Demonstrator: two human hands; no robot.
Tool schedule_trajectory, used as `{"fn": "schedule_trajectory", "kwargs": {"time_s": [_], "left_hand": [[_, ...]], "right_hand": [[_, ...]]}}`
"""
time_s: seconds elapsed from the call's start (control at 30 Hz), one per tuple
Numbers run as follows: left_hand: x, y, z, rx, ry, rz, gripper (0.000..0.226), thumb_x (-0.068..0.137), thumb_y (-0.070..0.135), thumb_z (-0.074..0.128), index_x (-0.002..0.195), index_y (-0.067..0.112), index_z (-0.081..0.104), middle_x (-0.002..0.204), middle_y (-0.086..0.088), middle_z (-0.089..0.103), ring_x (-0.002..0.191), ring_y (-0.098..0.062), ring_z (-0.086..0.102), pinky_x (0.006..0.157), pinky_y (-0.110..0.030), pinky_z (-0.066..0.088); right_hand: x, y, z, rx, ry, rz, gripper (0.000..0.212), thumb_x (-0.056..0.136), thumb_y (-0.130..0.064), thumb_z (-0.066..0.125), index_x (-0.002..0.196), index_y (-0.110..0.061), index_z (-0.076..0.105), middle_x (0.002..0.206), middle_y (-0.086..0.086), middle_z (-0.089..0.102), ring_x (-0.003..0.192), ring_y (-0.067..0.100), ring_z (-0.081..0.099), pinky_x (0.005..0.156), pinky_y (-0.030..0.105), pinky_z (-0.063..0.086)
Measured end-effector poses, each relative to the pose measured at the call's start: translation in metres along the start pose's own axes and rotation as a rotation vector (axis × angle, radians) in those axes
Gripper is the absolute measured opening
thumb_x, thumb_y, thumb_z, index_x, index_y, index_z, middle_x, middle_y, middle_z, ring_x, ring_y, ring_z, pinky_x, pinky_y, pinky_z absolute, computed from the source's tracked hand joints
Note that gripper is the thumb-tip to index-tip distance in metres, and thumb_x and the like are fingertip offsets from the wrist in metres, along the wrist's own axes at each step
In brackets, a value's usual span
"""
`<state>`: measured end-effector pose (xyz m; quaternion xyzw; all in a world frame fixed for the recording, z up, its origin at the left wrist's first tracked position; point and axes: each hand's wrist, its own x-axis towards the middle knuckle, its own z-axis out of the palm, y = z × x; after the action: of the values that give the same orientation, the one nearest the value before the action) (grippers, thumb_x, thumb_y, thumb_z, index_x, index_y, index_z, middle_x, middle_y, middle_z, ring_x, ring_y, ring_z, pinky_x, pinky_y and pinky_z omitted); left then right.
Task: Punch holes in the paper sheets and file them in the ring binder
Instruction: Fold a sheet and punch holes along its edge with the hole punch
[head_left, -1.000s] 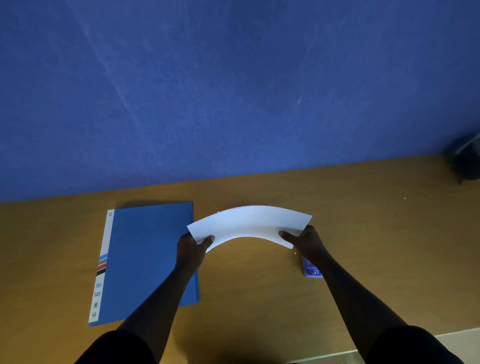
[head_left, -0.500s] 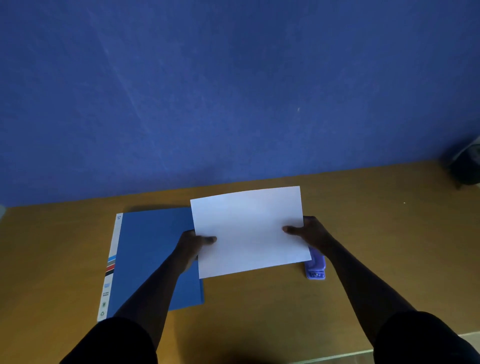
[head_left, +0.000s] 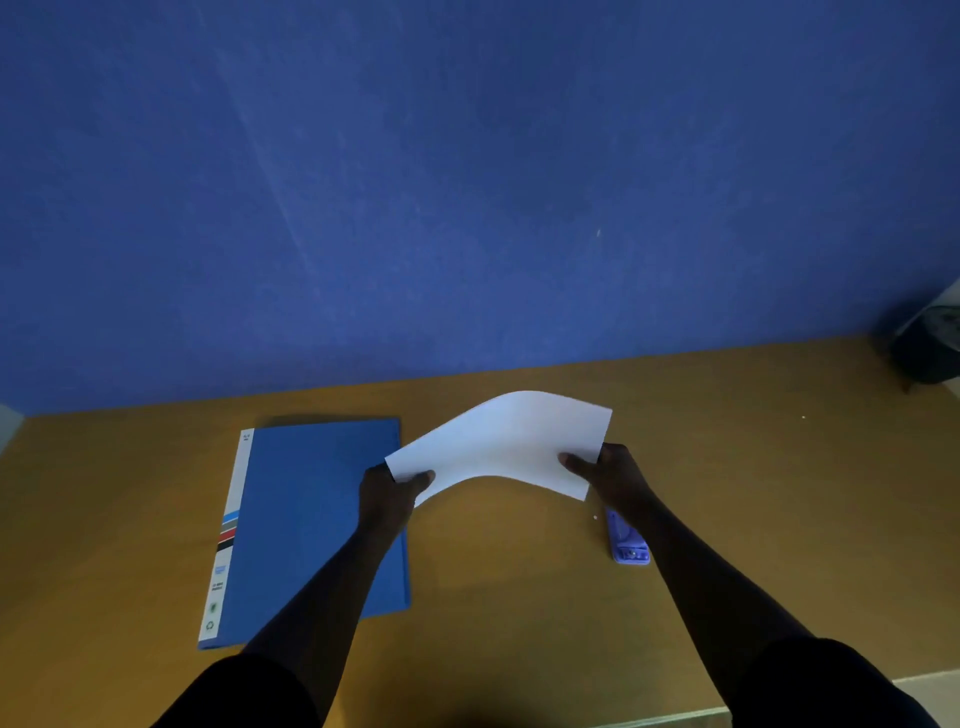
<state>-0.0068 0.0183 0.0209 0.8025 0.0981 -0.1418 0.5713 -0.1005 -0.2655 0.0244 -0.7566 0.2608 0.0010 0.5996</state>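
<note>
A white paper sheet (head_left: 511, 446) is held above the wooden table (head_left: 519, 582), bowed upward in the middle. My left hand (head_left: 390, 491) pinches its left corner, thumb on top. My right hand (head_left: 610, 470) pinches its right edge. A closed blue ring binder (head_left: 306, 519) with a white striped spine lies flat on the table to the left, partly under my left forearm. A small purple hole punch (head_left: 626, 543) sits on the table just below my right wrist, partly hidden by it.
A blue wall (head_left: 467, 182) rises right behind the table. A dark object (head_left: 930, 348) stands at the table's far right corner. The table's near edge runs at the lower right.
The sheet was bowed, then held flat, and now it bows upward again, its left end lower. The view has shifted slightly; binder and punch stay in place.
</note>
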Motion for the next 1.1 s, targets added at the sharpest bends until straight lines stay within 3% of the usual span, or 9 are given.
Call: {"fn": "schedule_trajectory", "kwargs": {"time_s": [0.27, 0.33, 0.4, 0.5, 0.67, 0.83, 0.93, 1.1], "left_hand": [[-0.003, -0.013, 0.009, 0.158, 0.027, 0.047, 0.039, 0.07, 0.015, 0.083, 0.103, 0.0, 0.069, 0.097, -0.01, 0.07, 0.088, -0.025, 0.066, 0.079, -0.035, 0.056], [-0.001, -0.015, 0.009, 0.135, 0.039, 0.026, 0.037, 0.071, 0.017, 0.083, 0.1, -0.002, 0.07, 0.095, -0.013, 0.071, 0.088, -0.028, 0.068, 0.077, -0.037, 0.058], [0.002, -0.017, 0.01, 0.13, 0.034, 0.029, 0.035, 0.073, 0.018, 0.081, 0.1, -0.001, 0.07, 0.096, -0.015, 0.072, 0.088, -0.029, 0.069, 0.075, -0.035, 0.057], [0.005, -0.02, 0.01, 0.148, 0.023, 0.054, 0.034, 0.075, 0.018, 0.08, 0.101, 0.0, 0.07, 0.096, -0.014, 0.072, 0.087, -0.028, 0.068, 0.073, -0.031, 0.054], [0.01, -0.016, 0.006, 0.103, -0.027, 0.044, 0.021, 0.077, 0.013, 0.078, 0.095, 0.005, 0.071, 0.09, -0.01, 0.071, 0.082, -0.024, 0.066, 0.07, -0.028, 0.049], [0.023, -0.001, -0.01, -0.085, -0.179, -0.057, 0.02, 0.074, 0.007, 0.079, 0.091, 0.012, 0.071, 0.097, -0.007, 0.073, 0.089, -0.028, 0.069, 0.078, -0.039, 0.055], [0.02, 0.006, -0.015, -0.263, -0.27, -0.156, 0.029, 0.076, 0.005, 0.074, 0.105, 0.008, 0.069, 0.107, -0.013, 0.072, 0.097, -0.035, 0.067, 0.083, -0.047, 0.055], [0.006, 0.01, -0.017, -0.389, -0.43, -0.232, 0.042, 0.075, 0.01, 0.074, 0.116, 0.011, 0.064, 0.112, -0.014, 0.07, 0.103, -0.037, 0.064, 0.081, -0.046, 0.054]], "right_hand": [[0.001, 0.021, 0.005, 0.053, 0.027, 0.05, 0.036, 0.074, -0.022, 0.082, 0.107, -0.017, 0.069, 0.102, 0.003, 0.074, 0.094, 0.018, 0.07, 0.087, 0.04, 0.058], [0.003, 0.023, 0.005, 0.041, 0.044, 0.068, 0.04, 0.074, -0.025, 0.083, 0.109, -0.014, 0.069, 0.101, 0.005, 0.074, 0.094, 0.022, 0.07, 0.085, 0.045, 0.058], [0.004, 0.022, 0.004, 0.015, 0.066, 0.085, 0.042, 0.074, -0.028, 0.082, 0.11, -0.012, 0.068, 0.099, 0.006, 0.073, 0.089, 0.026, 0.07, 0.074, 0.047, 0.059], [0.005, 0.023, 0.003, -0.011, 0.07, 0.088, 0.042, 0.074, -0.031, 0.081, 0.109, -0.012, 0.067, 0.096, 0.007, 0.071, 0.079, 0.026, 0.069, 0.051, 0.037, 0.057], [0.01, 0.016, -0.003, -0.093, 0.066, 0.019, 0.034, 0.079, -0.026, 0.078, 0.108, -0.011, 0.07, 0.099, 0.006, 0.073, 0.088, 0.02, 0.069, 0.073, 0.03, 0.055], [0.019, -0.014, -0.018, -0.13, -0.04, -0.035, 0.012, 0.08, -0.021, 0.078, 0.088, -0.014, 0.072, 0.079, -0.005, 0.071, 0.062, -0.004, 0.064, 0.055, 0.008, 0.046], [0.021, -0.019, -0.02, -0.02, -0.057, -0.044, 0.02, 0.082, -0.018, 0.076, 0.097, -0.006, 0.073, 0.092, 0.005, 0.075, 0.073, 0.008, 0.069, 0.063, 0.017, 0.054], [0.017, -0.017, -0.017, 0.159, -0.05, 0.002, 0.024, 0.082, -0.018, 0.076, 0.102, -0.004, 0.072, 0.099, 0.011, 0.075, 0.086, 0.027, 0.071, 0.074, 0.035, 0.058]]}}
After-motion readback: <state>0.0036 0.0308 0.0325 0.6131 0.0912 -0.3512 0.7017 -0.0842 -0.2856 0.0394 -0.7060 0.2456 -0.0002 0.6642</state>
